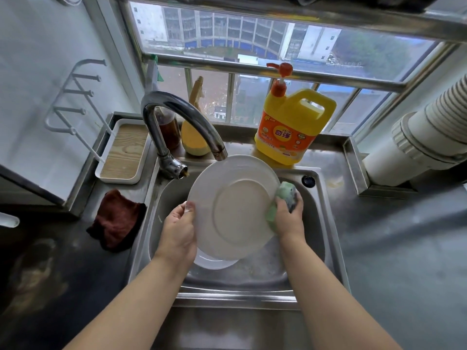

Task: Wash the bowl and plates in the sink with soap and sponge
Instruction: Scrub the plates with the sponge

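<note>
Over the steel sink a white round plate is held tilted, its underside turned up toward the camera and its top edge reaching just under the spout of the curved chrome faucet. Being round, it has no long axis of its own; the tilt runs from the high far edge near the faucet down to the low near edge above the basin. Its back shows a raised circular foot ring around a flat, slightly duller centre, with a smooth glossy rim around that.

Of the two hands, the left hand grips the plate's left edge, thumb curled over the rim onto the upturned side. The right hand holds a green sponge with fingers wrapped round it, pressing it against the plate's right edge. Below the held plate, part of another white dish lies in the basin; whether it is a plate or a bowl cannot be told.

Behind the sink, on the steel desk, stands a yellow detergent jug with an orange pump, upright. Left of the sink lies a crumpled dark red cloth, and beyond it a white tray with a wood-grain bottom.
</note>
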